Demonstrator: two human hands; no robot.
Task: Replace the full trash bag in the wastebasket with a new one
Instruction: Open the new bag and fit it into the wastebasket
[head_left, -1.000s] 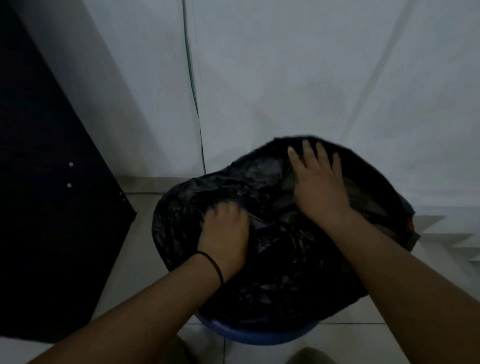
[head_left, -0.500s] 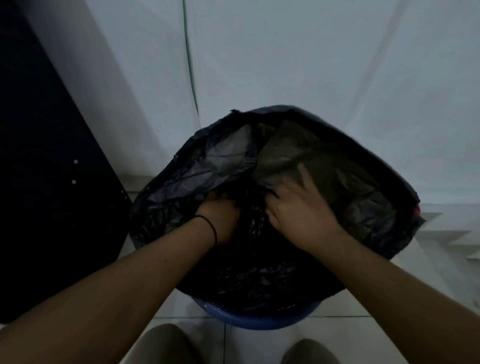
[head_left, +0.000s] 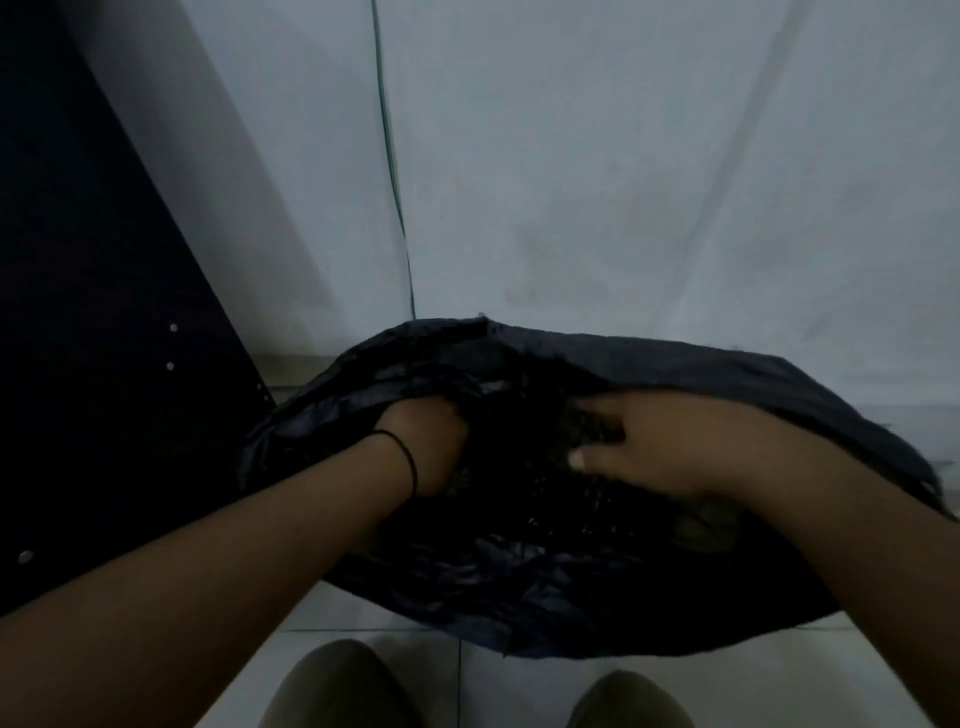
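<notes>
**Black trash bag, bunched at the mouth**

The trash bag (head_left: 545, 587) is thin black plastic, glossy and heavily creased, and it fills the lower middle of the view as a wide, rumpled mound. Its far edge rises in a dull grey-black fold that runs from the upper left across to the right, where the film ends in ragged pleats. The middle is gathered inward into a dark, crumpled hollow. A paler, olive-brown patch shows through the plastic on the right. The near side hangs in loose folds above the pale tiled floor (head_left: 363, 618). The wastebasket is hidden under the bag.
</notes>
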